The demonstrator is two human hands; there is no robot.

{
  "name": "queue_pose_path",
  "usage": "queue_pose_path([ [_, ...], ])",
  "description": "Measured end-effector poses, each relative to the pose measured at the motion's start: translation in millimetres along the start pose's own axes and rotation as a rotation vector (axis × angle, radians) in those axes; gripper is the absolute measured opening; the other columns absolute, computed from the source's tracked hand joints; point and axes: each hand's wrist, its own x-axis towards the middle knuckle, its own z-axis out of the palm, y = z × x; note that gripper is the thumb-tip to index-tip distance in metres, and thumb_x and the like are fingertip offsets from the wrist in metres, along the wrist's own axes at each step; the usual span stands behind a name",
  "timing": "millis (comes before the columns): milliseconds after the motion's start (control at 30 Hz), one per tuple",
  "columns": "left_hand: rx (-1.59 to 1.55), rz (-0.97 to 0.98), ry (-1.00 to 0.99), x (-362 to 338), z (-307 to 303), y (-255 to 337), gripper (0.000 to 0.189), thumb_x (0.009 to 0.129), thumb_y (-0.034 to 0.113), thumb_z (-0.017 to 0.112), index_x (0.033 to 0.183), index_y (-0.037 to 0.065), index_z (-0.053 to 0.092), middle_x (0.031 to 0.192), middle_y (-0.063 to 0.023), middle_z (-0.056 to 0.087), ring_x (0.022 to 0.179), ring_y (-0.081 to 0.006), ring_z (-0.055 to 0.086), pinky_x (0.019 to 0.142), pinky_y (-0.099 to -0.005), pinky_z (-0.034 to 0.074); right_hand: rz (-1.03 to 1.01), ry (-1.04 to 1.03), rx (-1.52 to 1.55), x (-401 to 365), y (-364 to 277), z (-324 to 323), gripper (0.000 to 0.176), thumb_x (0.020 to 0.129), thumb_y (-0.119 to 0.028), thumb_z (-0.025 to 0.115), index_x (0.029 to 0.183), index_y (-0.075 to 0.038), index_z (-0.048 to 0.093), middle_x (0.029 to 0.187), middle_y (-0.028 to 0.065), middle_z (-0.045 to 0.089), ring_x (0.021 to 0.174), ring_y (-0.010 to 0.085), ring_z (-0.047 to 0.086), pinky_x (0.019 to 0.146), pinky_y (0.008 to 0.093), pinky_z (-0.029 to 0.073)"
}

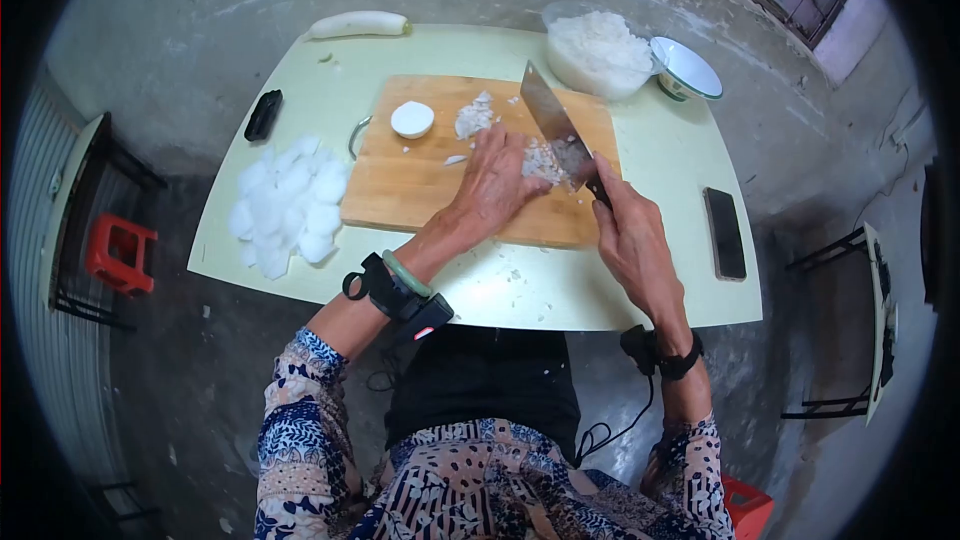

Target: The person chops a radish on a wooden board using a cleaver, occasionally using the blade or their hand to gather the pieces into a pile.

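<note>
My right hand (634, 240) is wrapped round the dark handle of a cleaver (553, 120), whose broad blade stands tilted over the right part of a wooden cutting board (400, 190). Finely chopped white radish (541, 162) lies against the blade and by my left hand (490, 180). That hand's fingers are bent and pressed together on the radish pieces; the fingertips are partly hidden. Just beyond them sits a small pile of radish bits (474, 117). A cut radish chunk (412, 120) rests at the board's upper left.
Left of the board lies a heap of white radish slices (290, 205), with a black object (263, 115) behind. A whole white radish (360, 25), a heaped clear bowl (598, 55) and an enamel bowl (687, 70) stand at the back. A phone (725, 233) lies right.
</note>
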Motion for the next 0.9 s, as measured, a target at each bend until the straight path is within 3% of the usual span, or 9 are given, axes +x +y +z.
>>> queue_pose_path([
  [300, -0.077, -0.020, -0.066, 4, 8, -4, 0.049, 0.083, 0.019, 0.082, 0.120, -0.005, 0.060, 0.117, -0.0210, 0.053, 0.114, -0.0418, 0.051, 0.100, -0.0489, 0.044, -0.028, 0.034, -0.012, 2, 5, 7, 0.051, 0.093, 0.002, 0.055, 0.144, 0.003, 0.049, 0.108, 0.0303, 0.066, 0.096, 0.0466, 0.065, 0.084, 0.0520, 0.051],
  [500, -0.029, -0.053, 0.020, -4, -8, 7, 0.046, 0.082, 0.016, 0.082, 0.116, -0.006, 0.060, 0.115, -0.0220, 0.053, 0.115, -0.0406, 0.052, 0.098, -0.0472, 0.046, -0.025, 0.027, 0.018, 1, -2, 2, 0.049, 0.094, 0.002, 0.055, 0.143, 0.002, 0.051, 0.109, 0.0295, 0.066, 0.098, 0.0468, 0.065, 0.086, 0.0516, 0.051],
  [700, -0.040, -0.104, -0.077, -1, -4, 5, 0.041, 0.083, 0.014, 0.081, 0.112, -0.006, 0.061, 0.111, -0.0233, 0.054, 0.109, -0.0427, 0.056, 0.093, -0.0485, 0.048, -0.046, 0.026, 0.023, 3, 3, 3, 0.050, 0.094, 0.002, 0.055, 0.143, 0.001, 0.051, 0.107, 0.0289, 0.067, 0.097, 0.0469, 0.065, 0.086, 0.0521, 0.050],
  [900, -0.113, 0.010, -0.022, 10, 10, -5, 0.037, 0.084, 0.013, 0.079, 0.110, -0.006, 0.061, 0.106, -0.0233, 0.058, 0.104, -0.0417, 0.059, 0.089, -0.0475, 0.049, 0.045, -0.032, -0.039, 5, -3, -7, 0.050, 0.093, 0.002, 0.055, 0.143, 0.001, 0.051, 0.109, 0.0290, 0.067, 0.098, 0.0472, 0.065, 0.086, 0.0519, 0.050],
])
